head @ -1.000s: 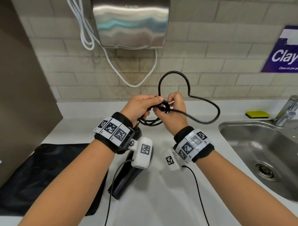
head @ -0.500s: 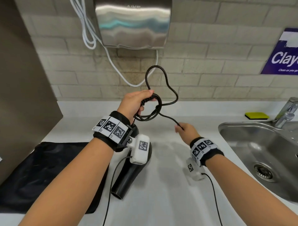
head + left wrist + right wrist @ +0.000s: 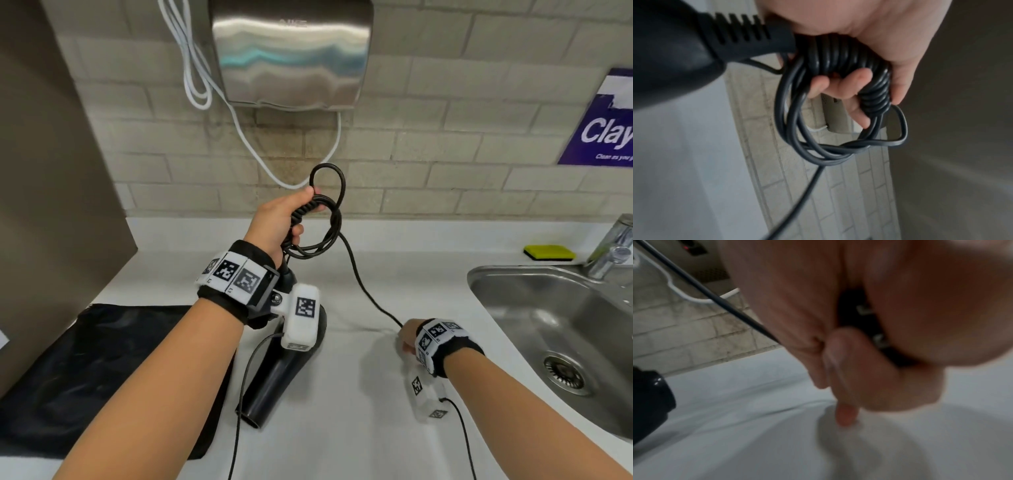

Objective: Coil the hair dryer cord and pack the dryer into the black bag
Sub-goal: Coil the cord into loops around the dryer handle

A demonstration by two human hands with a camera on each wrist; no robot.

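1. Left hand [image 3: 279,219] raised above the white worktop [image 3: 359,428], fingers [image 3: 849,87] curled tight around a bundle of black cord [image 3: 322,222] loops; one small loop standing up above the fist, larger loops hanging just below it.
2. Seen from the left wrist: ribbed strain relief of the hair dryer [image 3: 670,53] close against the palm, wound turns of cord [image 3: 840,53] packed under the fingers.
3. Hair dryer [image 3: 277,373] hanging down beneath the left wrist, barrel slanting toward the near edge, mouth low over the worktop; contact with the surface not clear.
4. One free strand of cord running from the loops down and to the right, ending in the right hand [image 3: 407,337].
5. Right hand low, just over the worktop, near the sink [image 3: 507,308], fingers closed around something black at the cord's end; from the right wrist, a dark piece [image 3: 869,331] clamped between thumb and fingers [image 3: 846,369], too blurred to name.
6. Black bag [image 3: 85,370] lying flat on the worktop at the left, beside the dryer, partly under the left forearm.
7. On the tiled wall, a steel hand-drying unit [image 3: 291,54] with a white cable [image 3: 195,68]; a yellow sponge [image 3: 549,253] behind the sink.
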